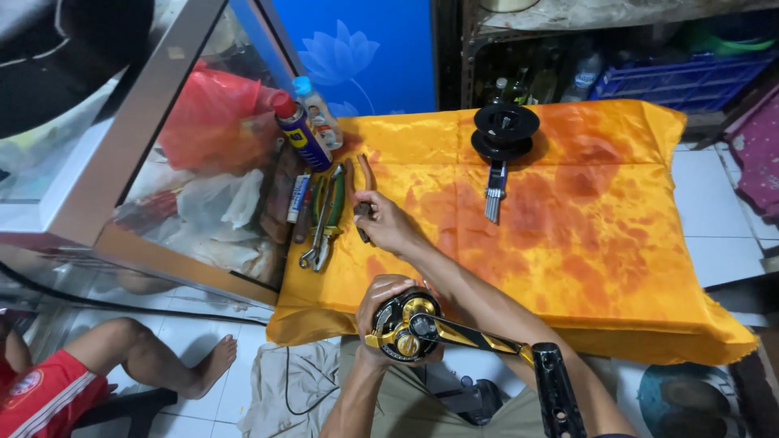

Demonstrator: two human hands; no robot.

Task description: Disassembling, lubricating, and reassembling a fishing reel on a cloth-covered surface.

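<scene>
A person seated at a low table draped in an orange-stained yellow cloth (568, 211) works on a black-and-gold fishing reel (403, 327), gripped firmly in the left hand (381, 312) just over the table's near edge, above the lap. The fingers wrap the reel body from its far side, wrist bent upward, and the long crank handle (519, 357) juts away from that grip toward the person's right knee.

The job looks partly advanced. A black spool (505, 130) stands well apart from the held reel at the far side of the cloth, with a small brush (495, 191) lying just before it, which suggests the reel is already opened up; the side plate and handle remain on the body. What remains appears to be further work on those parts, judging by the reach for a tool.

The right hand (383, 223) stretches forward across the cloth, arm nearly straight, its fingers curled on a small dark tool (362, 212); whether it is lifted clear of the cloth cannot be told. Just beyond that grip lie orange-handled pliers (367, 172), and to its left green-handled pliers (329, 215) and other hand tools in a row. A blue spray can (302, 134) and a small bottle (319, 113) lean against a glass cabinet (146, 122) past them. Another person's bare leg (154, 357) rests on the tiled floor.
</scene>
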